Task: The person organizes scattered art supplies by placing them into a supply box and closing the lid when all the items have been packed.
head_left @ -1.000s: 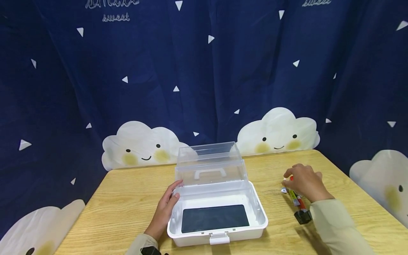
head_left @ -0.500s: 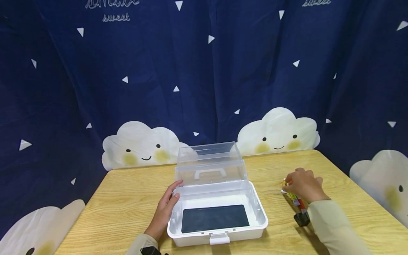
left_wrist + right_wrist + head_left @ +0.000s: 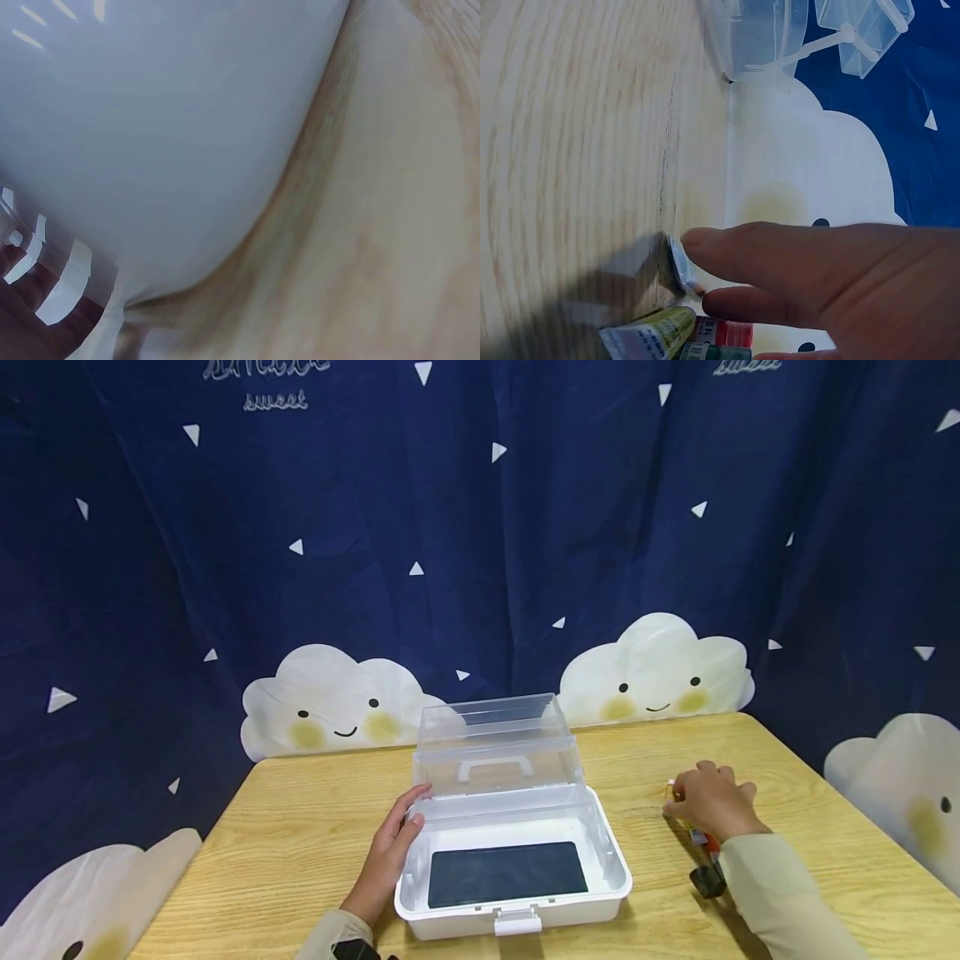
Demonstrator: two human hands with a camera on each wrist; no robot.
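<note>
Box (image 3: 450, 927), head view: white, clear lid (image 3: 495, 745) raised, on table (image 3: 315, 827); left hand (image 3: 388, 852) touches left rim, thumb and fingers apart; right hand (image 3: 717, 802) over tubes (image 3: 712, 845). Left wrist: box's glossy wall. Right wrist: silver tube (image 3: 679, 265) at thumb tip; whether pinched, cannot tell.

"Could a hand drop into the box (image 3: 450, 928) from above?"
"Yes, nothing covers it; its clear lid (image 3: 495, 752) stands up behind, walling off the back."
"From the left?"
"The left hand (image 3: 386, 860) blocks that side."
"And the right?"
"A strip of table (image 3: 645, 835) separates box and tubes (image 3: 649, 336). The right hand (image 3: 716, 800) covers most tubes, so gaps among them are hard to judge."
</note>
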